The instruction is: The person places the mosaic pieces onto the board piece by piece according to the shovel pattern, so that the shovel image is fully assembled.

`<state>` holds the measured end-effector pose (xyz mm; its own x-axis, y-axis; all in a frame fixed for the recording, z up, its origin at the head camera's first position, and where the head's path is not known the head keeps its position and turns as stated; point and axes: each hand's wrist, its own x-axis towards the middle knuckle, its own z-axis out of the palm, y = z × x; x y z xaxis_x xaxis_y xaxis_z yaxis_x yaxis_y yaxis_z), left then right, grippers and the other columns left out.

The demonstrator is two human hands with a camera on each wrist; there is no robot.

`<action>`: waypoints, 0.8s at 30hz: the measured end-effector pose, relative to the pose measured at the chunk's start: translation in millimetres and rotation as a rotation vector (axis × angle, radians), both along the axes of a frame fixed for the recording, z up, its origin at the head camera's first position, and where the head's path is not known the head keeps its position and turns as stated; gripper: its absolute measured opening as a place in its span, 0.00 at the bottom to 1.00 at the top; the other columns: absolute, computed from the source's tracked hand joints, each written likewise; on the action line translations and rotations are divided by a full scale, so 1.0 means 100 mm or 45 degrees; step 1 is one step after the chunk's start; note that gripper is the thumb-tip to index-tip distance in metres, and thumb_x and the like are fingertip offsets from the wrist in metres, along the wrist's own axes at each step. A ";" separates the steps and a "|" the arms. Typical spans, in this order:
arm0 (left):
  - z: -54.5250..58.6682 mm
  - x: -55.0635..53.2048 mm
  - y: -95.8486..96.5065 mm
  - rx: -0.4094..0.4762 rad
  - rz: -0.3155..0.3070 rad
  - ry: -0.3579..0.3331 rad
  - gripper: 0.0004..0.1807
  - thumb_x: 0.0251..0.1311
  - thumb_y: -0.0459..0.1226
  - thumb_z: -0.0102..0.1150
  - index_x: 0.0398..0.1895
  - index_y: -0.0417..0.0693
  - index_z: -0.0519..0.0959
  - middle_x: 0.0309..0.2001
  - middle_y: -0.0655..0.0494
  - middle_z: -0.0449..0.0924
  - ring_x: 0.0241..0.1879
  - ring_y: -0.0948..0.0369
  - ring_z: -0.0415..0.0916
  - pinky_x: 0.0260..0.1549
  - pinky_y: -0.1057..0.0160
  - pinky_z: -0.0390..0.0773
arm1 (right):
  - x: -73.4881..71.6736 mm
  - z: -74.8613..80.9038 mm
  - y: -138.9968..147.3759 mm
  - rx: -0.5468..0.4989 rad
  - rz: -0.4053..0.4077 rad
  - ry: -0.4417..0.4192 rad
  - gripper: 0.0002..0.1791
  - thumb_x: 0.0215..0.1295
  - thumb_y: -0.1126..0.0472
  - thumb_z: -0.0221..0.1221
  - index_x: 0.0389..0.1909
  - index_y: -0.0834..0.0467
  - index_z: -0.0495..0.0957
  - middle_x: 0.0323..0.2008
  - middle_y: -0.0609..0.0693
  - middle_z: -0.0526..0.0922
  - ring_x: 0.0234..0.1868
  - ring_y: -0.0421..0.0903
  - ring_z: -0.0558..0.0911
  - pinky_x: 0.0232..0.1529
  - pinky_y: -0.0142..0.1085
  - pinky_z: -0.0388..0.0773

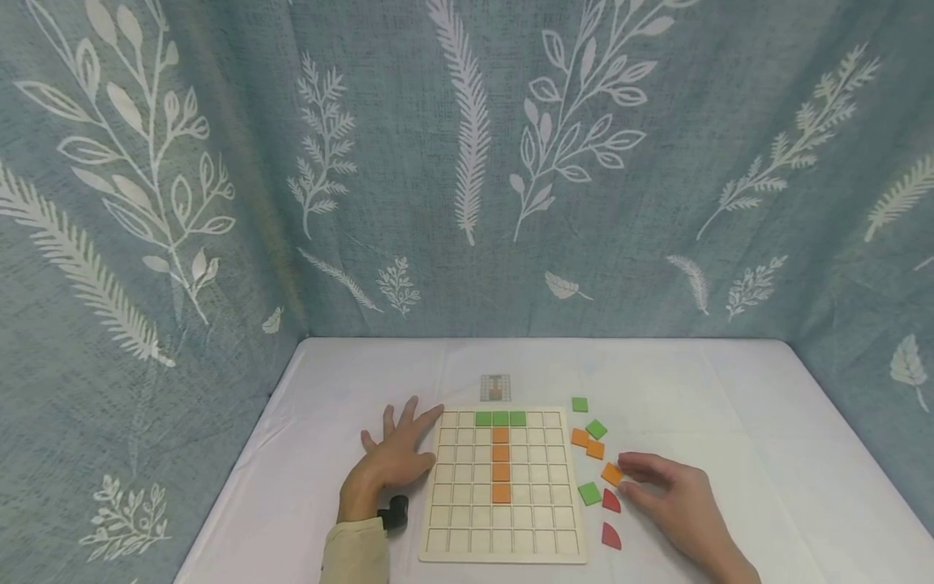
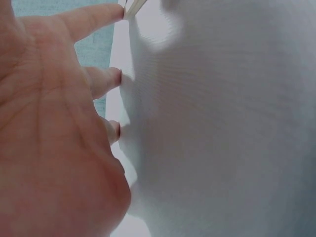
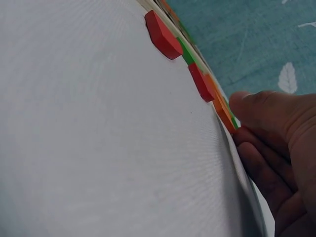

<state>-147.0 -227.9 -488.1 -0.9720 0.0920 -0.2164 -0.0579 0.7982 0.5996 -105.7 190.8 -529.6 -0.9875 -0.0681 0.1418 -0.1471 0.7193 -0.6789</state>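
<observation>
A pale square grid board (image 1: 467,539) lies on the table. Along its top row sit 3 green square tiles (image 1: 500,418), with a column of orange square tiles (image 1: 500,453) below the middle one. My left hand (image 1: 394,464) rests at the board's left edge, fingers spread, index fingertip and thumb touching the rim. Right of the board, my right hand (image 1: 682,499) pinches a loose orange square tile (image 1: 611,474) by its right corner between thumb and fingers. In the right wrist view that orange tile (image 3: 223,112) still lies low at the table surface, by the fingertips.
Loose green tiles (image 1: 596,429), orange tiles (image 1: 595,449) and two red quarter-round tiles (image 1: 611,536) lie between board and right hand. A small card with a grid pattern (image 1: 495,388) is behind the board. A black object (image 1: 396,513) shows by the left wrist. Patterned curtains (image 1: 409,162) enclose the table.
</observation>
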 end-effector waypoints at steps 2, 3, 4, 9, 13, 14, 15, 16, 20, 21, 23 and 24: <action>0.00 0.00 0.00 0.000 0.001 0.001 0.48 0.54 0.33 0.61 0.84 0.54 0.68 0.89 0.33 0.45 0.86 0.25 0.28 0.71 0.12 0.24 | 0.00 0.01 -0.01 0.011 -0.001 0.000 0.23 0.61 0.56 0.80 0.58 0.47 0.90 0.49 0.36 0.94 0.53 0.38 0.92 0.63 0.40 0.85; 0.00 0.00 0.00 0.000 0.001 0.002 0.48 0.54 0.33 0.61 0.84 0.54 0.68 0.89 0.33 0.45 0.86 0.25 0.28 0.71 0.12 0.24 | 0.00 0.02 -0.01 0.016 -0.002 0.005 0.23 0.61 0.57 0.80 0.58 0.48 0.90 0.48 0.36 0.94 0.53 0.38 0.92 0.64 0.43 0.86; -0.01 0.00 0.00 0.002 0.003 0.000 0.47 0.54 0.33 0.61 0.84 0.54 0.68 0.89 0.33 0.45 0.86 0.25 0.28 0.71 0.12 0.23 | 0.00 0.02 -0.02 0.021 0.000 0.014 0.23 0.61 0.57 0.80 0.58 0.48 0.90 0.48 0.36 0.94 0.53 0.39 0.92 0.64 0.44 0.86; -0.03 -0.01 0.00 -0.007 0.010 0.000 0.48 0.54 0.33 0.62 0.84 0.55 0.68 0.89 0.33 0.44 0.86 0.25 0.28 0.71 0.11 0.24 | 0.00 0.02 -0.03 0.045 0.017 0.067 0.23 0.60 0.59 0.80 0.57 0.48 0.91 0.47 0.36 0.94 0.51 0.38 0.92 0.62 0.43 0.86; -0.04 -0.01 -0.01 -0.008 0.007 -0.007 0.48 0.54 0.33 0.61 0.84 0.55 0.68 0.89 0.33 0.44 0.86 0.26 0.28 0.71 0.12 0.23 | 0.00 0.03 -0.05 0.044 0.015 0.059 0.23 0.59 0.61 0.80 0.56 0.49 0.91 0.48 0.36 0.94 0.52 0.40 0.92 0.63 0.47 0.86; -0.03 -0.01 -0.01 -0.007 0.006 -0.010 0.48 0.54 0.33 0.61 0.85 0.55 0.68 0.89 0.33 0.43 0.86 0.26 0.27 0.71 0.12 0.23 | 0.00 0.04 -0.06 0.044 0.011 0.052 0.23 0.59 0.61 0.80 0.56 0.49 0.91 0.48 0.37 0.94 0.52 0.40 0.92 0.63 0.48 0.86; -0.03 -0.01 -0.01 -0.008 0.003 -0.012 0.48 0.54 0.33 0.61 0.85 0.55 0.68 0.89 0.33 0.43 0.86 0.26 0.27 0.72 0.12 0.23 | 0.00 0.04 -0.06 0.040 0.006 0.044 0.23 0.59 0.62 0.80 0.56 0.49 0.91 0.48 0.37 0.94 0.52 0.41 0.92 0.63 0.49 0.86; -0.02 -0.01 -0.01 -0.008 0.002 -0.014 0.48 0.54 0.33 0.61 0.85 0.55 0.67 0.89 0.33 0.43 0.86 0.26 0.27 0.72 0.12 0.23 | 0.00 0.04 -0.07 0.034 0.000 0.039 0.22 0.60 0.63 0.80 0.56 0.49 0.91 0.48 0.37 0.94 0.53 0.42 0.92 0.63 0.49 0.86; -0.01 0.00 0.00 -0.015 0.003 -0.016 0.48 0.54 0.33 0.61 0.85 0.55 0.67 0.89 0.33 0.43 0.86 0.25 0.28 0.72 0.12 0.23 | 0.00 0.05 -0.10 0.026 -0.021 0.040 0.21 0.60 0.66 0.78 0.55 0.50 0.91 0.47 0.38 0.94 0.52 0.43 0.92 0.62 0.47 0.87; 0.00 0.00 0.00 -0.018 0.003 -0.017 0.48 0.55 0.33 0.61 0.85 0.55 0.67 0.89 0.33 0.43 0.86 0.25 0.28 0.72 0.12 0.23 | 0.00 0.06 -0.11 0.023 -0.025 0.042 0.21 0.60 0.66 0.78 0.55 0.50 0.91 0.47 0.38 0.94 0.52 0.43 0.92 0.61 0.46 0.87; 0.00 0.00 0.01 -0.019 0.002 -0.019 0.48 0.54 0.33 0.61 0.85 0.55 0.67 0.89 0.33 0.43 0.86 0.25 0.28 0.71 0.12 0.23 | 0.01 0.07 -0.12 0.024 -0.028 0.042 0.21 0.60 0.66 0.78 0.55 0.51 0.91 0.47 0.38 0.94 0.51 0.43 0.92 0.61 0.46 0.87; 0.00 -0.01 0.01 -0.021 0.001 -0.018 0.48 0.54 0.33 0.61 0.85 0.55 0.67 0.89 0.33 0.43 0.86 0.25 0.28 0.71 0.12 0.24 | 0.01 0.07 -0.12 0.026 -0.029 0.040 0.21 0.59 0.66 0.79 0.55 0.51 0.91 0.47 0.39 0.94 0.51 0.43 0.92 0.61 0.46 0.87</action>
<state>-147.5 -227.2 -488.1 -0.9688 0.0877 -0.2318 -0.0670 0.8077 0.5857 -105.0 179.0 -522.7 -0.9839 -0.0491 0.1717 -0.1518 0.7361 -0.6596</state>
